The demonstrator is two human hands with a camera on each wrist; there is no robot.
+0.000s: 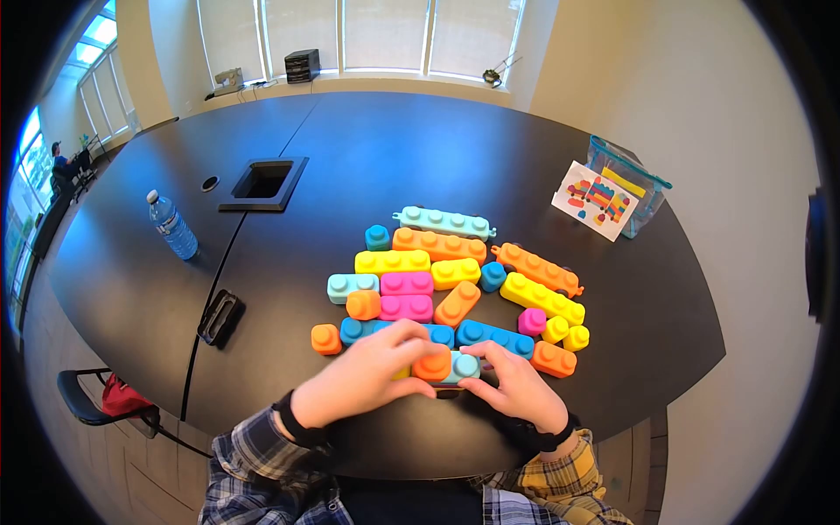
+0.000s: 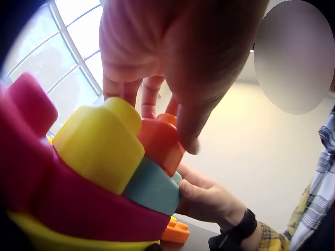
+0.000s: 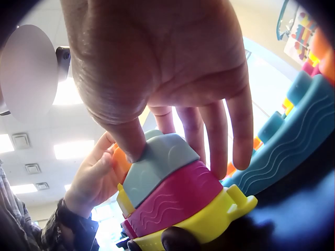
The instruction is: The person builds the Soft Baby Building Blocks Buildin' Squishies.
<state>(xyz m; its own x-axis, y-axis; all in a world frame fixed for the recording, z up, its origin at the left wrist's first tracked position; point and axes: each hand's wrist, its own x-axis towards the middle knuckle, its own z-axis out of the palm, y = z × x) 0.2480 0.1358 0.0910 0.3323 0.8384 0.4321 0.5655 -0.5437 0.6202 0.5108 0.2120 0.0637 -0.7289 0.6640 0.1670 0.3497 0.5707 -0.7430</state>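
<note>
My left hand (image 1: 363, 372) pinches an orange block (image 2: 157, 141) between thumb and fingers. That block stands over the end of a light blue block (image 3: 162, 164), next to a yellow block (image 2: 99, 146). My right hand (image 1: 525, 394) holds the light blue block, thumb on the near side and fingers on the far side. Beneath these lies a long magenta block (image 3: 180, 193) on a yellow wheeled base (image 3: 214, 214). Another magenta block (image 2: 23, 136) rises at the far left of the stack in the left wrist view.
Loose blocks lie just beyond my hands, among them a long blue block (image 1: 494, 339) and an orange wheeled base (image 1: 538, 269). A picture card (image 1: 595, 199) leans on a clear bin (image 1: 652, 206) at the right. A water bottle (image 1: 173, 227) and black case (image 1: 221, 318) are left.
</note>
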